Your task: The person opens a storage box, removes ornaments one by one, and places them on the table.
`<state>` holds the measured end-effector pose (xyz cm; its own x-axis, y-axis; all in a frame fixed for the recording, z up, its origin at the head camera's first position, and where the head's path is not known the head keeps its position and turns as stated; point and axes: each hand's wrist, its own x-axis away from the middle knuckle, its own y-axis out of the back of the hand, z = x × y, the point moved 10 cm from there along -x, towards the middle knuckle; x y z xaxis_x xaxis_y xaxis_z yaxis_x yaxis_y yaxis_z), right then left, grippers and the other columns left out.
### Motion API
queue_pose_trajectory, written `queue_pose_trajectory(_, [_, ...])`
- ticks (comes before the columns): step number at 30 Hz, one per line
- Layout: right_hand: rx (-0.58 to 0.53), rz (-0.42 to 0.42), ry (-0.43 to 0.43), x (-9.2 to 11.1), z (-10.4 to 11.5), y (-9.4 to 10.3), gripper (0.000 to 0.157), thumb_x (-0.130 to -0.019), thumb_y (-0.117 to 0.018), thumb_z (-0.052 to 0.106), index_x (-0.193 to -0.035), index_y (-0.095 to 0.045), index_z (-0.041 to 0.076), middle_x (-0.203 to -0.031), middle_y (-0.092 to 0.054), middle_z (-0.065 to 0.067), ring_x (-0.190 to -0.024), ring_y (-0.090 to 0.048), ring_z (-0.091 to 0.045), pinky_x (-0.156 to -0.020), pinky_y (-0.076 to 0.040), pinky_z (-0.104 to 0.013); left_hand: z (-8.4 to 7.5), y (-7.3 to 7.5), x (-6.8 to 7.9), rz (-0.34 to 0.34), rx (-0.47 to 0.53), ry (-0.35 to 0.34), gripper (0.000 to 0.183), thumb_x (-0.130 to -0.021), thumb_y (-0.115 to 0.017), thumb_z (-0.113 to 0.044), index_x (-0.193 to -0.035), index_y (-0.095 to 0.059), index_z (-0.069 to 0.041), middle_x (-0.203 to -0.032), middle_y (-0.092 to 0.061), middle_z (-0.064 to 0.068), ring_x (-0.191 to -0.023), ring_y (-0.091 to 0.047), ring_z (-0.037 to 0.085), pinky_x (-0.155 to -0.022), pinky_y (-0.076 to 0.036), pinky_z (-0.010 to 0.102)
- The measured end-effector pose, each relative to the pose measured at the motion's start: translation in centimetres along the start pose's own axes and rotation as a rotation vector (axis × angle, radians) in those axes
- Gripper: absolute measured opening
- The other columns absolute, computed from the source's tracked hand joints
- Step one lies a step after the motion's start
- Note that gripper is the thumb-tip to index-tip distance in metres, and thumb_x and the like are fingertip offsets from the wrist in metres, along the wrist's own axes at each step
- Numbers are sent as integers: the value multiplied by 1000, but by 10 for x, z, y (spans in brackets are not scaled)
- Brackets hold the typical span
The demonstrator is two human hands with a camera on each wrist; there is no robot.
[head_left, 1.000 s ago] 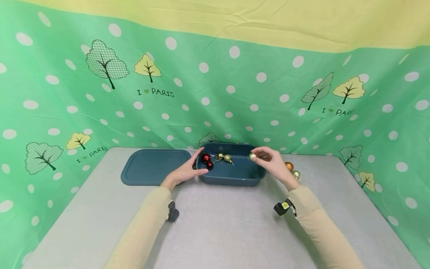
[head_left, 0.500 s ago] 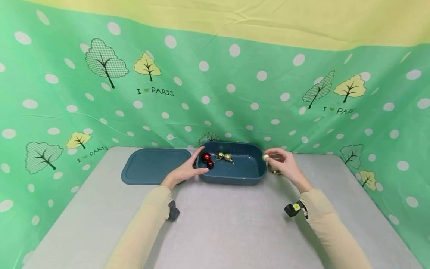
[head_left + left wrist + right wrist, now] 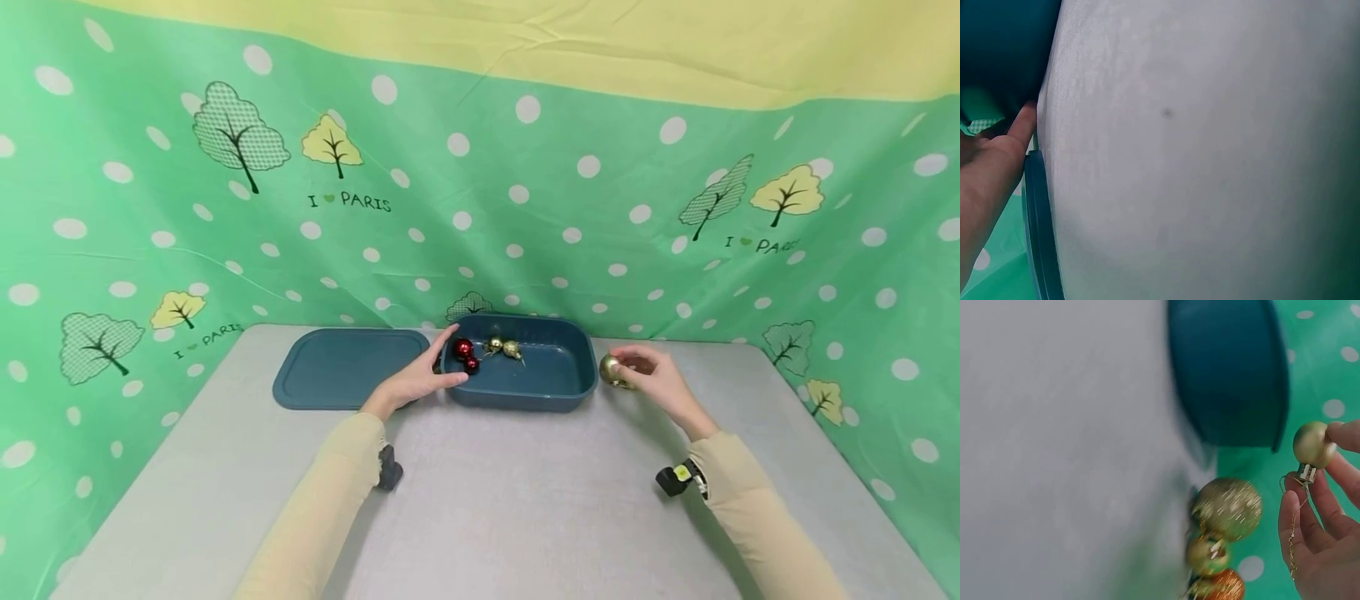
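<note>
We rest spread left hand (image 3: 412,382) against box (image 3: 519,401) | right hand (image 3: 660,387) pinches gold ball (image 3: 1312,444) | risk: smooth shell could slip fingertips, striking ornaments (image 3: 1211,553) beside right hand

- Box (image 3: 525,402) on the table (image 3: 510,500), before the curtain (image 3: 517,225).
- Lid (image 3: 345,371) on the table, left of the box.
- Inside the box: two baubles (image 3: 463,348) at its left end, two other baubles (image 3: 512,349) just right of them.
- Loose baubles (image 3: 1229,509) on the table, right of the box.
</note>
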<state>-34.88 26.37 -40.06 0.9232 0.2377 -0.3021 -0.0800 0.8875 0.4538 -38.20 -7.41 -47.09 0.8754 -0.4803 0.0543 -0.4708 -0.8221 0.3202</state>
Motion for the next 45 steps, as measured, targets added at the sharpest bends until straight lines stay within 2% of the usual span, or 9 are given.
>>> queue_pose_trajectory(3, [30,21,8,3,-7,0,27,-89,-67,-1,-113,-63,-13,-110,-63,-30,-89,-62,-15,-74,-48,-17,-4,-1,1,6,5,0,95,-89,-71,-26,-156,-5,-34,-161,7,6,-144,6,34,-108,-8,64])
queue_pose_trajectory(8, [62,21,-16,8,-15,1,26,-87,-69,-2,-111,-64,-12,-107,-64,-29,-91,-63,-20,-76,-49,-17,1,1,-1,-7,-12,18,94,-89,-72,-27,-156,-5,-38,-161,5,3,-145,4,32,-109,-9,63])
queue_pose_trajectory(14, [164,21,-25,11,-21,1,26,-85,-71,-1,-109,-66,-10,-105,-65,-25,-88,-61,-18,-76,-49,-22,0,1,0,-7,-14,12,96,-89,-72,-28,-156,-5,-38,-161,5,4,-144,4,34,-108,-9,63])
queue_pose_trajectory(20, [228,52,-19,14,-27,-1,27,-84,-71,-3,-110,-67,-8,-103,-65,-22,-90,-62,-30,-77,-50,-23,0,1,-1,-3,-13,5,96,-89,-72,-28,-156,-5,-38,-161,5,4,-144,4,33,-108,-9,63])
queue_pose_trajectory(26, [245,75,-54,18,-32,-4,29,-84,-71,-3,-112,-67,-6,-104,-65,-20,-86,-61,-28,-73,-50,-23,2,2,-1,-12,-13,17,94,-89,-71,-26,-155,-6,-41,-161,4,0,-145,3,30,-109,-9,61])
queue_pose_trajectory(34, [267,110,-51,20,-34,-8,26,-84,-69,-6,-110,-68,-6,-98,-65,-16,-81,-62,-22,-69,-51,-25,3,2,-2,-12,-1,14,93,-89,-71,-26,-154,-7,-42,-161,4,1,-145,3,30,-109,-9,62])
queue_pose_trajectory(42, [272,176,-23,22,-28,-14,23,-85,-68,-5,-107,-67,-9,-100,-67,-19,-83,-64,-28,-69,-51,-27,3,2,-2,-10,-15,17,94,-89,-72,-29,-155,-6,-39,-161,4,2,-144,3,32,-108,-9,63])
queue_pose_trajectory(45, [280,175,-31,22,-29,-14,21,-85,-67,-6,-106,-67,-9,-99,-67,-19,-84,-64,-29,-68,-51,-27,4,2,-2,-12,-22,22,94,-89,-71,-28,-156,-6,-38,-161,4,2,-145,4,32,-108,-9,63])
